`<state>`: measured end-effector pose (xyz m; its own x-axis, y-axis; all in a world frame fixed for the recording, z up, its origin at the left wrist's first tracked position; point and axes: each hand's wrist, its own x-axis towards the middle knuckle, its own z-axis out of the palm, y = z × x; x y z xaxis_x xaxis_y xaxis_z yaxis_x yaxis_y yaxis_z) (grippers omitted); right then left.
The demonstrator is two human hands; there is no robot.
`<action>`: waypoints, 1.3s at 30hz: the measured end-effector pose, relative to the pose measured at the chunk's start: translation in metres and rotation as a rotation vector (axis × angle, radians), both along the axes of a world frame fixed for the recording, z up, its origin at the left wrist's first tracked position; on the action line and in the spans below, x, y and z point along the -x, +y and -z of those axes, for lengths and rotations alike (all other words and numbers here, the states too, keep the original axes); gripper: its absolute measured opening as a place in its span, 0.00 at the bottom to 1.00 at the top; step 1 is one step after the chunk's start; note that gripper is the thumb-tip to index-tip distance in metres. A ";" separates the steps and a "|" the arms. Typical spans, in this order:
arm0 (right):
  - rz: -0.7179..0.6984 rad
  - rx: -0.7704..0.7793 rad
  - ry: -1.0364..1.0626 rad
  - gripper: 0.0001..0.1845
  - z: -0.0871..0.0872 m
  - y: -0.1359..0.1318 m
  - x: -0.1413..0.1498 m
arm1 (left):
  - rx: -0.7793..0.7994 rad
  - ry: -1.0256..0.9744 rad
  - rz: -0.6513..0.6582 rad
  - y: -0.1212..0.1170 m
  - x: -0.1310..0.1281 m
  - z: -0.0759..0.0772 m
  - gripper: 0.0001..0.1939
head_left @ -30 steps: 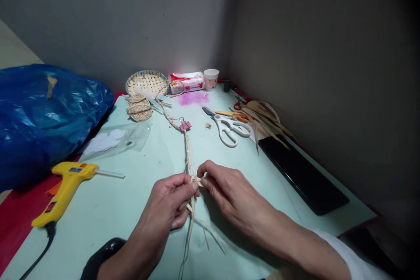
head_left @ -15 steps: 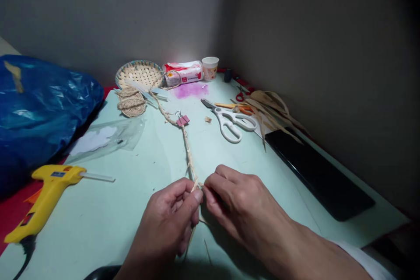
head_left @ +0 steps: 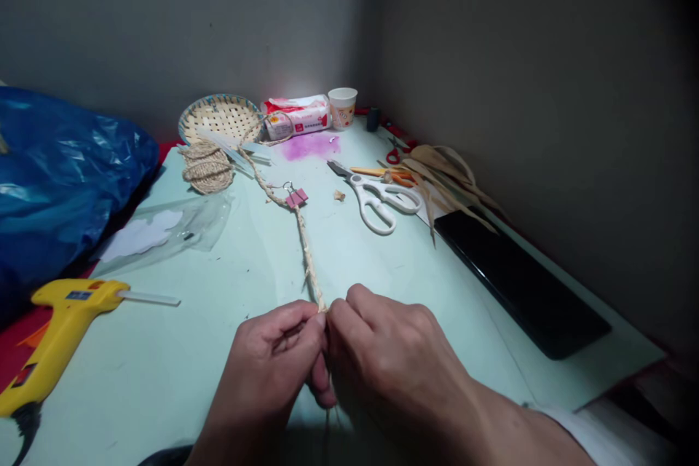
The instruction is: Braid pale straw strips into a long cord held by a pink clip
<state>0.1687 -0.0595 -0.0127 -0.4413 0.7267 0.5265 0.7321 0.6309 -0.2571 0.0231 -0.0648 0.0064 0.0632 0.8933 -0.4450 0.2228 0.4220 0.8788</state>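
A pale braided cord runs down the table from a pink binder clip to my fingertips. My left hand pinches the cord's near end between thumb and forefinger. Right against it, my right hand has its fingers closed on the same end, from the other side. Thin loose strands hang below the fingers. What each fingertip grips exactly is hidden between the hands.
At left lie a yellow glue gun, a clear plastic bag and a blue bag. Behind are a twine ball, woven basket, tissue pack and paper cup. White scissors, fibre strips and a black slab lie right.
My right hand has moved in closer to the left, so the gap between the fingertips is gone. The whole view has shifted slightly, with objects appearing further left.
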 end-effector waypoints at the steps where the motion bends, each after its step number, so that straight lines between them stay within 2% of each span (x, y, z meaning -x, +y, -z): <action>1: 0.023 -0.052 -0.041 0.11 0.000 -0.003 0.003 | -0.015 -0.022 0.005 0.000 0.000 0.001 0.14; 5: 0.152 -0.151 -0.150 0.09 0.003 -0.017 0.016 | -0.111 -0.052 0.020 -0.001 0.002 0.003 0.12; 11: 0.293 -0.122 -0.129 0.12 0.012 -0.035 0.029 | -0.130 -0.079 0.021 -0.004 0.003 0.006 0.12; 16: 0.232 -0.134 -0.160 0.22 0.017 -0.043 0.026 | -0.167 -0.092 0.069 -0.007 0.006 0.008 0.09; 19: 0.227 -0.117 -0.129 0.24 0.014 -0.044 0.025 | -0.185 -0.076 0.081 -0.008 0.007 0.008 0.10; 22: 0.228 -0.132 -0.089 0.22 0.008 -0.043 0.027 | -0.179 -0.088 0.091 -0.008 0.008 0.008 0.10; 26: 0.247 -0.117 -0.006 0.15 0.007 -0.042 0.028 | -0.152 -0.140 0.110 -0.007 0.007 0.007 0.07; 31: 0.226 -0.130 0.120 0.14 0.009 -0.043 0.027 | -0.133 -0.146 0.108 -0.007 0.005 0.004 0.11; 36: 0.313 -0.107 0.175 0.12 0.006 -0.045 0.033 | -0.139 -0.169 0.058 -0.005 0.007 0.004 0.12; 39: 0.233 -0.067 0.167 0.09 0.002 -0.047 0.029 | -0.104 -0.197 0.006 -0.004 0.009 0.005 0.10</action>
<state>0.1401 -0.1070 -0.0151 -0.1700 0.7592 0.6282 0.8101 0.4707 -0.3497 0.0143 -0.0692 0.0012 0.1448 0.9331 -0.3291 0.0445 0.3261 0.9443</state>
